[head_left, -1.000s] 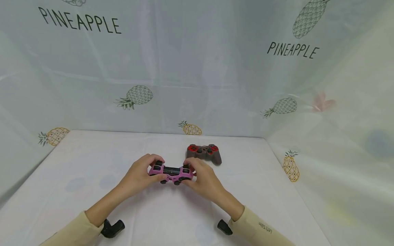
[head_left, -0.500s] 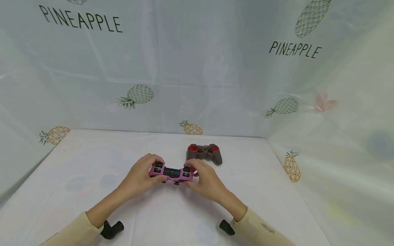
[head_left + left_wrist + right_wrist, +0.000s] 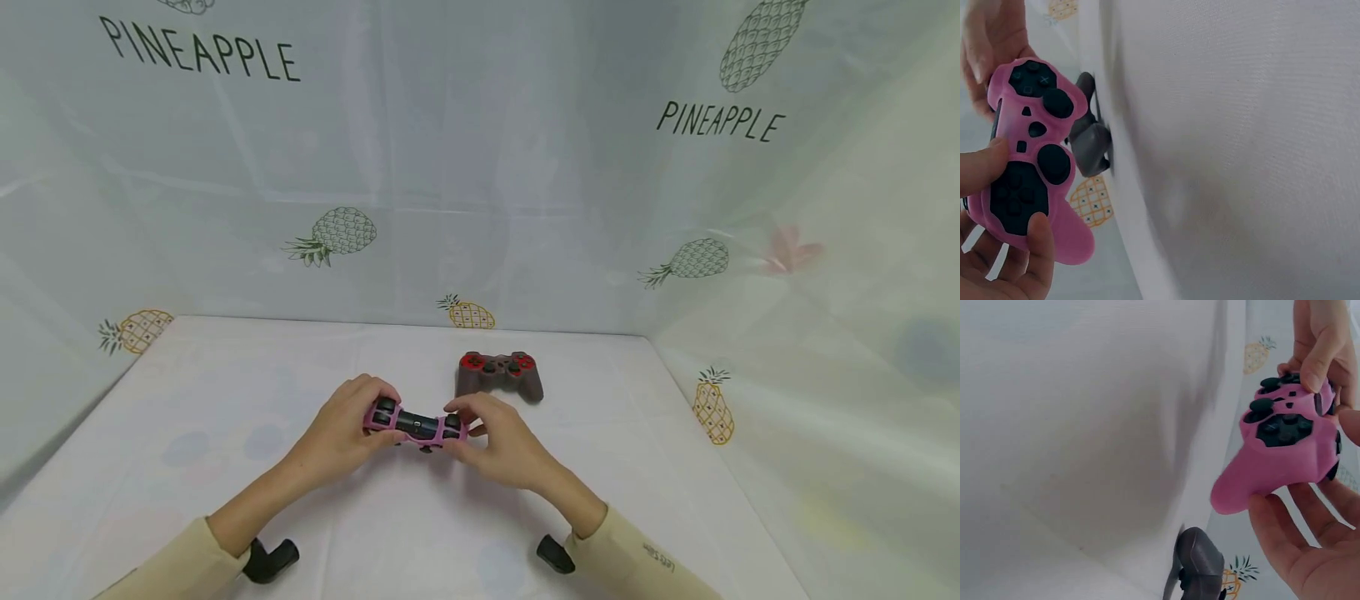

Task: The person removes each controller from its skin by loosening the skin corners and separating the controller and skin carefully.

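Note:
A game controller in a pink cover [image 3: 408, 437] with black buttons and sticks is held up off the table, its shoulder-button edge facing the head camera. My left hand [image 3: 339, 429] grips its left end, with the thumb pressed on the body, as the left wrist view shows on the pink controller [image 3: 1029, 147]. At the other end is my right hand [image 3: 506, 440]. In the right wrist view its fingers [image 3: 1310, 544] are loosely extended, one fingertip touching the pink handle [image 3: 1235, 487], and the thumb stands off at the frame's edge.
A dark grey controller with red button areas [image 3: 500, 377] lies on the white-covered table [image 3: 420, 533], behind the right hand. A pineapple-print curtain [image 3: 480, 167] rises along the back and sides. Black wrist-worn pieces [image 3: 272, 561] stick out by both sleeves.
The pink controller has tilted, its right end lower and its face with the sticks turned further from the head camera. My right fingers have loosened from its top edge.

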`<state>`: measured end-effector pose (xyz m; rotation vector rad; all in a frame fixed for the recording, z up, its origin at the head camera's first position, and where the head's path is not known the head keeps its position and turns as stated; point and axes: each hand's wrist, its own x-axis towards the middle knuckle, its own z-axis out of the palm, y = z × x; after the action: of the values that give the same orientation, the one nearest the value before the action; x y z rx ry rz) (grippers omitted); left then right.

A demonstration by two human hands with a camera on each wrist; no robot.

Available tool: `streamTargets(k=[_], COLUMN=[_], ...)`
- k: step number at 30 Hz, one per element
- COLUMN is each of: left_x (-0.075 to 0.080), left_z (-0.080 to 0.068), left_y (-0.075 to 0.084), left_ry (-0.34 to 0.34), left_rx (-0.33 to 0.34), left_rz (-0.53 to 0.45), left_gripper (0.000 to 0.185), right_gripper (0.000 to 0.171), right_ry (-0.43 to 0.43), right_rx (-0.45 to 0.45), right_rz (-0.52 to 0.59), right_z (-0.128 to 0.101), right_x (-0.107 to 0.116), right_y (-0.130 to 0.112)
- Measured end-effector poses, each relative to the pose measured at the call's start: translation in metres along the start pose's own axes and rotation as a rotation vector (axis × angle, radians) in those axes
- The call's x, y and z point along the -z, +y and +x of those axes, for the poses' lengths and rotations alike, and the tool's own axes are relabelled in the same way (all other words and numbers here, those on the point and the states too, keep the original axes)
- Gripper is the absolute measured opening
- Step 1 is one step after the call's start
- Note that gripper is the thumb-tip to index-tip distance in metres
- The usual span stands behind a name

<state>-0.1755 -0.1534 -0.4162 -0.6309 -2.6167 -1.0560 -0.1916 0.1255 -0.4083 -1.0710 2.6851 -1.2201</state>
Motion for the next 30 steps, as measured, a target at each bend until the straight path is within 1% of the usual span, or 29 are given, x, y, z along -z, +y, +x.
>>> streamTargets(k=[3,6,9,13,18,20,24,28,30], left_x=[0.000,0.000,-0.001,-0.003,-0.002,-0.001,-0.001,-0.002,-0.002], left_z=[0.000,0.000,0.000,0.001,0.001,0.002,0.002,0.003,0.003], left_y=[0.000,0.000,0.000,-0.001,-0.001,-0.001,-0.002,-0.004,-0.005], left_ry=[0.003,0.004,0.014,0.001,-0.051,-0.061,-0.069,-0.083,-0.090], left_rx=[-0.006,-0.008,-0.020,-0.026,-0.006,-0.007,-0.015,-0.013,-0.014], left_rz=[0.005,0.007,0.011,0.010,0.001,0.003,0.017,0.011,0.005], left_gripper=[0.047,0.047,0.048,0.047,0.046,0.046,0.046,0.046,0.046], right_gripper=[0.031,0.027,0.025,0.023,0.022,0.021,0.021,0.025,0.025], right_ry=[-0.049,-0.077,-0.105,-0.173,-0.280,-0.321,-0.381,-0.439,-0.454], right_rx=[-0.060,-0.123,-0.142,-0.132,-0.147,-0.149,-0.126,-0.083,-0.050], right_rz=[0.042,0.055,0.034,0.007,0.031,0.038,0.050,0.081,0.080], right_z=[0.004,0.010,0.017,0.026,0.034,0.037,0.042,0.045,0.046], right_x=[0.005,0.011,0.014,0.017,0.023,0.025,0.027,0.028,0.027], right_y=[-0.002,-0.004,-0.005,-0.003,0.003,0.005,0.008,0.013,0.016])
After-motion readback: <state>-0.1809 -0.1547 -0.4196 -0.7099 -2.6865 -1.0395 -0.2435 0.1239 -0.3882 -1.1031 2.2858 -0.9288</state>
